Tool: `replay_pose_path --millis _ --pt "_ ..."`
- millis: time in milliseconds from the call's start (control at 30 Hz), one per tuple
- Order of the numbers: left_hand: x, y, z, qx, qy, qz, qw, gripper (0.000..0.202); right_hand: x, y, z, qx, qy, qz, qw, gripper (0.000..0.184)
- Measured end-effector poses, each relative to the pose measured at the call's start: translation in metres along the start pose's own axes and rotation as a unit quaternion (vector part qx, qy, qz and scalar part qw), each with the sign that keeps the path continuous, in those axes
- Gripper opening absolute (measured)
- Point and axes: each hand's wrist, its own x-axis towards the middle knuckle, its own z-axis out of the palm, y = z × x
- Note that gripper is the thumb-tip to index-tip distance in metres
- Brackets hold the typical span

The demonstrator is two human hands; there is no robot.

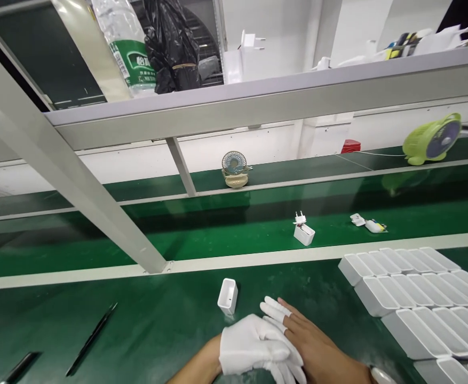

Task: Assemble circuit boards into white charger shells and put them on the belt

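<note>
My left hand (250, 344), in a white glove, lies against the near side of my right hand, its fingers stretched across towards the right. My right hand (314, 341) wears white finger covers on some fingers; those fingers point forward and are extended. No object shows between the two hands, though the overlap hides part of the fingers. Just beyond them a small white open-topped plastic case (228, 296) stands on the green work surface (157, 320).
Rows of white plastic cases (410, 293) fill the right side. Left lie a black pen (92, 340) and another dark pen-like item (21, 368). On the conveyor belt (217, 234) sits a charger case with a plug (304, 233). A slanting metal post (77, 160) rises at left.
</note>
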Motion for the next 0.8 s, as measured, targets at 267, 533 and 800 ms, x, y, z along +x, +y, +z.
replay_pose_path --millis 267,533,800 --pt "0.000 0.001 0.003 -0.015 0.027 -0.007 1.000 0.044 0.000 -0.010 -0.012 0.011 0.010 0.014 1.000 0.051" --pt "0.000 0.010 0.005 0.011 0.019 0.002 1.000 0.047 0.002 -0.018 -0.020 0.020 0.049 0.020 0.998 0.055" --pt "0.001 0.017 0.009 0.020 -0.019 0.026 0.999 0.047 0.001 -0.016 -0.018 0.013 0.056 0.025 0.998 0.057"
